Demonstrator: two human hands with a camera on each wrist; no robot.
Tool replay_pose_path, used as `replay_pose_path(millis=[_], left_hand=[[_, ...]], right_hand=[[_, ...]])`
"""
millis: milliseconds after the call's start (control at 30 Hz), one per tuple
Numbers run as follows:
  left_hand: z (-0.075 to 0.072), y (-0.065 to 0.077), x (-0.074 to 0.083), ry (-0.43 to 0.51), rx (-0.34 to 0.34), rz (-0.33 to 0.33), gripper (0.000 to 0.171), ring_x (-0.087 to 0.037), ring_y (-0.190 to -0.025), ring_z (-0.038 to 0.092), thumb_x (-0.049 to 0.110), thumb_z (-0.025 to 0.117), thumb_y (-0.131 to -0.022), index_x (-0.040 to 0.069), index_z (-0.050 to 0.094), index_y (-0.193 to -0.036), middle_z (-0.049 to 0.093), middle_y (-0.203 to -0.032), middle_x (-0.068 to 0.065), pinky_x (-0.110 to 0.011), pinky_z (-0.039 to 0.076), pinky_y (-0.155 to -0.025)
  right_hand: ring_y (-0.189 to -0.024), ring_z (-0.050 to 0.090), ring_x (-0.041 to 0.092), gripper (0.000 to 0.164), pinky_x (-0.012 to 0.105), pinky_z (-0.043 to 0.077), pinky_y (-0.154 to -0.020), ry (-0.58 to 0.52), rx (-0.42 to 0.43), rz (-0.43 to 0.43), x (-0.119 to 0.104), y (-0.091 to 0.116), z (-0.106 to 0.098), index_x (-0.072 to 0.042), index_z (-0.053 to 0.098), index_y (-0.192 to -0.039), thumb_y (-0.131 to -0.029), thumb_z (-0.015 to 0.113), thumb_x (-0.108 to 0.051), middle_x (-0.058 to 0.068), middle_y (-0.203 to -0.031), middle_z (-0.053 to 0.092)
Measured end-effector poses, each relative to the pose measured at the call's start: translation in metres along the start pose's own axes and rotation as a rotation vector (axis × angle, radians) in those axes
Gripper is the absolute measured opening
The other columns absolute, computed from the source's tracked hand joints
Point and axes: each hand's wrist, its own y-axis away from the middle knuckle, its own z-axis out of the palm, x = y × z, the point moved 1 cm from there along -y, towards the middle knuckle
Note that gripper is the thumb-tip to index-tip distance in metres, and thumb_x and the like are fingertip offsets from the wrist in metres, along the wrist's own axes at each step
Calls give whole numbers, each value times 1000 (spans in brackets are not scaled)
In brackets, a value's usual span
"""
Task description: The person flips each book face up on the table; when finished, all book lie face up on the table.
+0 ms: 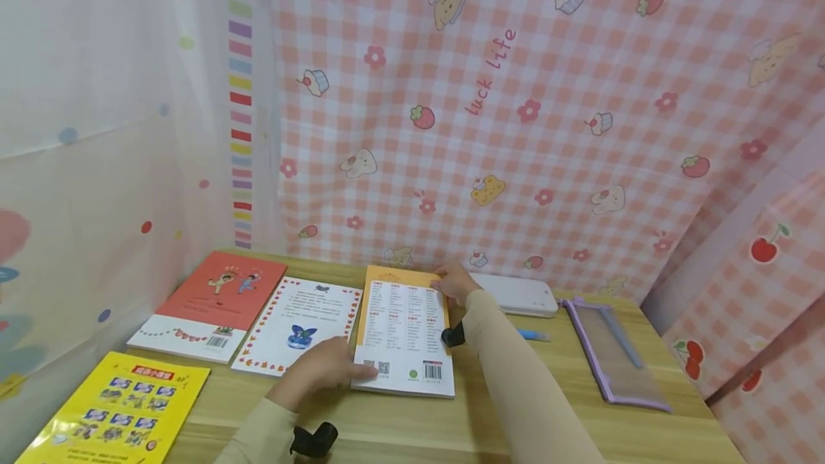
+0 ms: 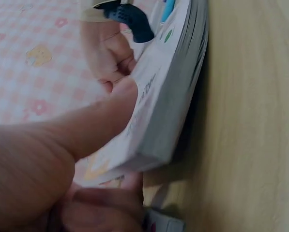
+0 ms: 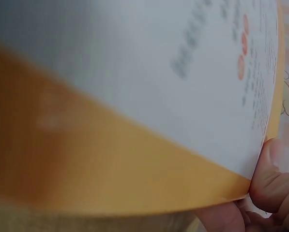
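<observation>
A book with an orange border and a white panel of printed text [image 1: 402, 335] is between my hands, barcode side up. My left hand [image 1: 320, 371] pinches its lower left corner, thumb on top and fingers below, as the left wrist view shows. At the upper right edge my right hand [image 1: 456, 283] grips the cover between thumb and fingers. In the left wrist view that book [image 2: 156, 104] is tilted, with a shadowed gap under it. Just left of it lies a white book with a red leaf border [image 1: 303, 317], partly behind my left hand.
Farther left lie a red-and-white book [image 1: 219, 299] and a yellow book [image 1: 122, 407]. A white case [image 1: 515, 294], a blue pen [image 1: 533, 335] and a mesh pouch with purple trim [image 1: 619, 356] are on the right. Checked cloth [image 1: 490, 127] hangs behind the wooden table [image 1: 399, 432].
</observation>
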Motion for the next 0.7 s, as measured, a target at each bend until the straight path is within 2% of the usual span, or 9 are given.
replay_pose_path(millis=[167,233,333,400,533,600,700], left_hand=[[-5,1,-4,156,-78,-10,55,-8,-45,28,40,81,-86,16,43,-54,36,-50,6,-22,23,-44],[-6,0,-6,217,-111,-17,53,-7,-43,35,39,79,-89,15,46,-54,41,-48,5,-21,28,-42],[-7,0,-9,280,-150,-30,48,-10,-45,52,36,77,-92,11,53,-58,55,-51,0,-23,43,-45],[-8,0,-10,294,-169,-41,44,-14,-54,64,36,75,-93,8,58,-64,64,-58,-5,-26,52,-52],[-8,-1,-12,331,-225,-33,35,-19,-65,72,35,71,-96,3,64,-84,71,-70,-9,-31,57,-60],[-7,-2,-14,398,-276,-20,31,-22,-69,73,32,69,-98,1,65,-97,73,-76,-11,-32,59,-62],[-4,-4,-17,534,-358,-3,28,-26,-71,75,26,65,-101,0,61,-112,73,-82,-17,-32,61,-61]], right_hand=[[-82,67,25,33,39,61,-62,-9,4,26,1,-3,2,3,64,-133,-101,60,-4,18,-109,68],[-83,67,26,35,41,61,-63,-3,7,25,0,-3,3,4,61,-135,-101,60,-4,20,-113,66],[-87,68,28,37,42,61,-66,-5,6,35,-2,-3,4,5,59,-137,-101,61,-3,22,-123,63],[-89,68,28,38,42,62,-69,5,4,43,-4,-3,5,5,59,-137,-101,61,-4,21,-128,61],[-90,67,27,37,39,60,-72,48,4,61,-6,-6,5,2,61,-136,-101,63,-8,19,-120,65],[-90,68,27,36,38,60,-71,70,3,59,-7,-8,5,1,62,-135,-101,63,-10,18,-114,67],[-93,67,27,37,38,60,-73,84,1,47,-9,-7,4,1,62,-136,-101,64,-10,17,-116,66]])
